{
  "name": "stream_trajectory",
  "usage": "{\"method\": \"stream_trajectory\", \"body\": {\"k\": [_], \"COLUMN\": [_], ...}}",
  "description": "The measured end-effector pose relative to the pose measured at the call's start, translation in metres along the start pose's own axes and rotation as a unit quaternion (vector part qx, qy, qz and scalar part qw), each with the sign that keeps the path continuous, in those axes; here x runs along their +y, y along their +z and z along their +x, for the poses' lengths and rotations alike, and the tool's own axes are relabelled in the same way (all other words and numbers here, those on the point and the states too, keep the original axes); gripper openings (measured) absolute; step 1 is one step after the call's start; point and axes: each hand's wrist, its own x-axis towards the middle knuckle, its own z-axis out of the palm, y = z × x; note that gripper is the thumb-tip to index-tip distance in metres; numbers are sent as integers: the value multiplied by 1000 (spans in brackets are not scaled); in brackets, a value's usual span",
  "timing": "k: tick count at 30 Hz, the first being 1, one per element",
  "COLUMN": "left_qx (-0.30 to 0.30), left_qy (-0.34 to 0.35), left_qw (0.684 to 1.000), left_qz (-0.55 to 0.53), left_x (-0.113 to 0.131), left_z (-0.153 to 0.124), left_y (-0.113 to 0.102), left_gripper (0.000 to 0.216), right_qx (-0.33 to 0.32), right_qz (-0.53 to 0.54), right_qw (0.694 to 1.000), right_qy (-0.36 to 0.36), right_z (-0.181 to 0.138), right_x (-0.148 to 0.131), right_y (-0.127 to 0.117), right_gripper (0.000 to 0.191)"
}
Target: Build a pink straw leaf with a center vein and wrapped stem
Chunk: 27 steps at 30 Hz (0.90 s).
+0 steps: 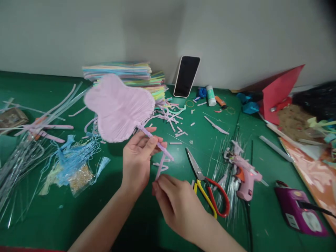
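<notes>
A lilac lobed hand fan (118, 108) made of fuzzy pipe cleaner is raised above the table, tilted to the upper left. My left hand (138, 157) is closed around its wrapped handle, thumb on top. From the lower end of the handle a loose strip of lilac pipe cleaner (160, 167) hangs down. My right hand (174, 203) pinches the free end of that strip, below and right of my left hand. Scissors (201, 178) with one red and one yellow handle lie spread just right of my right hand.
On the green table (168, 224), a pink glue gun (246, 176) rests over clear thin sticks. A phone (187, 77) leans on the wall beside pipe cleaner bundles (118, 71). Blue tassels (70, 157) and a bag of gold beads (81, 178) lie left; a purple box (299, 210) sits right.
</notes>
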Motion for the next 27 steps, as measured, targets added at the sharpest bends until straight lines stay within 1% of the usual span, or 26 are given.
{"method": "stream_trajectory", "body": {"k": [1,3,5,8,10,12,15,18,20,21,22,24,27], "left_qx": [1,-5,-15,-34,-54,-71,-67,-35,-19,-13,-8,0,-13], "left_qy": [24,62,74,37,-10,-54,-84,-61,-25,-4,18,61,96], "left_qw": [999,996,993,996,998,996,992,994,999,1000,1000,996,991], "left_qz": [27,68,87,72,33,-17,-71,-78,-44,-15,16,71,98], "left_x": [-1,-1,0,4,7,10,10,7,5,4,3,2,4], "left_z": [0,1,2,3,3,2,3,4,3,2,1,-1,-3], "left_y": [0,-2,-3,-6,-7,-6,-3,0,0,1,1,1,1], "left_gripper": [17,16,18,24,27,28,28,26,22,20,19,17,13], "right_qx": [7,39,81,126,130,111,73,51,45,47,51,65,105], "right_qz": [-4,-28,-82,-183,-190,-149,-83,-55,-40,-43,-49,-67,-90], "right_qw": [1000,999,993,974,972,982,994,997,998,998,997,995,989], "right_qy": [0,-11,-32,-46,-41,-31,-14,-14,-18,-20,-21,-26,-45], "right_z": [-2,-3,-1,4,8,12,14,9,5,4,2,1,1], "right_x": [-8,-17,-16,3,20,35,44,33,19,11,4,-8,-19], "right_y": [-5,-25,-50,-79,-85,-78,-48,-10,8,13,14,6,-24], "right_gripper": [22,23,24,26,27,29,30,26,21,20,20,22,24]}}
